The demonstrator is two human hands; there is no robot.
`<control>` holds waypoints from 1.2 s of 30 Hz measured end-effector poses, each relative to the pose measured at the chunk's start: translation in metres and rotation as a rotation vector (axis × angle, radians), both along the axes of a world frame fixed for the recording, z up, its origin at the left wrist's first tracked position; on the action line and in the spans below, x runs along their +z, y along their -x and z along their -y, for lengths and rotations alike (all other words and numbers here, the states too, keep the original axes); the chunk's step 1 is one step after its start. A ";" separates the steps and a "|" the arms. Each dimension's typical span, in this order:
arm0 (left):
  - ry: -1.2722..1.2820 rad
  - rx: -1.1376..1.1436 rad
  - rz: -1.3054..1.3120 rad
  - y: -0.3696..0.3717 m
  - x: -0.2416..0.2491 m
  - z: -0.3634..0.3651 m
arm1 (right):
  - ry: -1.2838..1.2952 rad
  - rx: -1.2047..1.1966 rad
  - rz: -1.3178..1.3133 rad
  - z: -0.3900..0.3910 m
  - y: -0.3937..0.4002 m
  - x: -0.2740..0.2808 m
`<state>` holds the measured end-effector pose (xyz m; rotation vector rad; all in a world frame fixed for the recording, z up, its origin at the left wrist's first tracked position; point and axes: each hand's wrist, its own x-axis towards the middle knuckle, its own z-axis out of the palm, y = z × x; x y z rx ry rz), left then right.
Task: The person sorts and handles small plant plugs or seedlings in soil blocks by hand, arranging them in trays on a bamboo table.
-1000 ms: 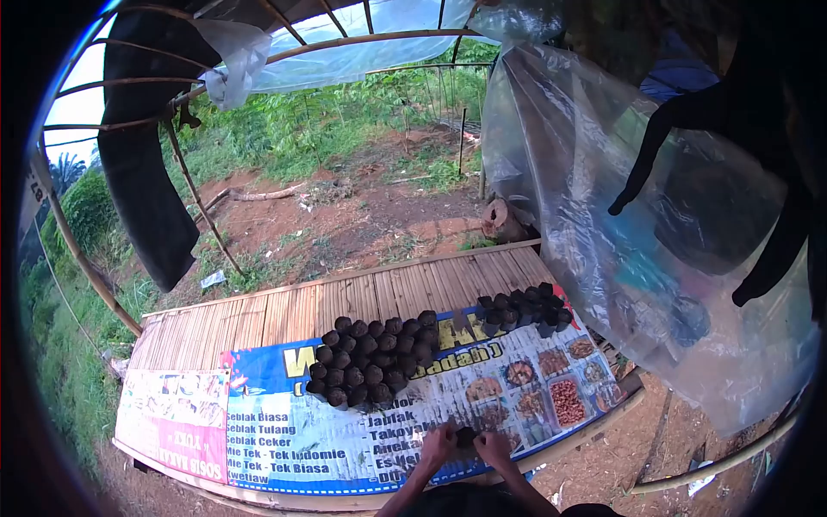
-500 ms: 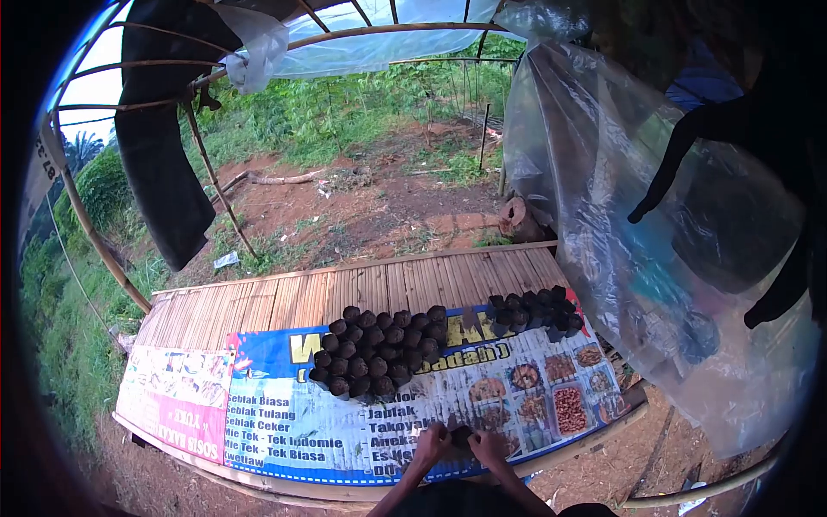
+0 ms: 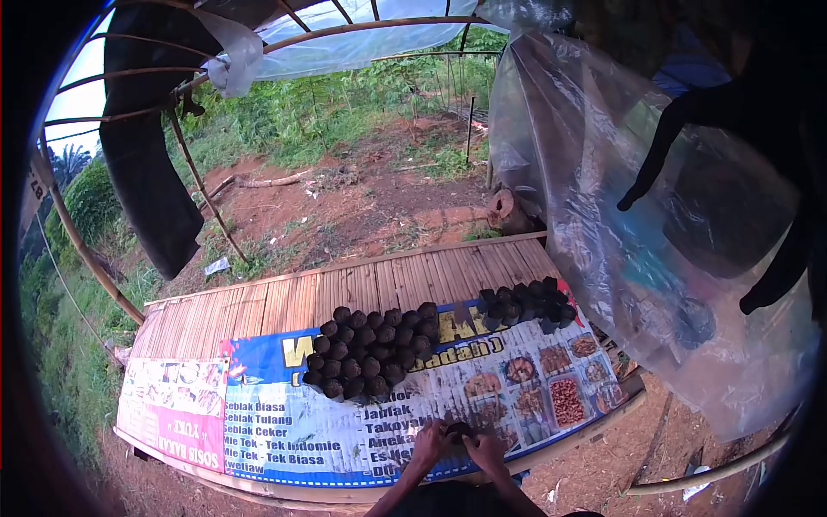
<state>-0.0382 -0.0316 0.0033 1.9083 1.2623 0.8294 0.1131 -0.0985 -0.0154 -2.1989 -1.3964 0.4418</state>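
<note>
Near the front edge of the banner (image 3: pixel 284 470), my left hand (image 3: pixel 430 444) and my right hand (image 3: pixel 485 451) hold a small black cup-like piece (image 3: pixel 459 433) between them, the fingers of both closed on its sides. Beyond my hands, a large cluster of similar dark, filled-looking pieces (image 3: pixel 370 345) stands packed together on the banner. A smaller cluster of black pieces (image 3: pixel 527 303) sits to the right, near the banner's back corner.
The banner lies over a bamboo slat table (image 3: pixel 207 314). Clear plastic sheeting (image 3: pixel 568 172) hangs at the right. A dark cloth (image 3: pixel 151 181) and a slanting pole (image 3: pixel 202 185) stand at the left. Soil and plants lie beyond.
The view has shifted slightly, so the scene sits a little further left. Both hands keep hold of the black piece, whose dark opening now shows more.
</note>
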 end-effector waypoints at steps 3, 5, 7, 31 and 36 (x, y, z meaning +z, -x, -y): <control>0.013 -0.060 0.036 0.002 -0.020 -0.006 | 0.024 0.036 -0.087 0.002 0.001 -0.025; 0.016 -0.039 -0.051 -0.001 -0.033 -0.010 | -0.062 0.025 -0.019 0.001 0.001 -0.038; 0.018 -0.008 -0.135 -0.002 -0.032 -0.009 | -0.043 0.040 -0.032 -0.002 0.001 -0.030; -0.128 0.068 -0.051 -0.009 -0.006 -0.005 | 0.057 0.030 0.050 -0.012 -0.007 -0.005; -0.059 -0.013 -0.158 -0.008 -0.012 -0.014 | 0.159 0.074 0.110 -0.011 -0.005 -0.029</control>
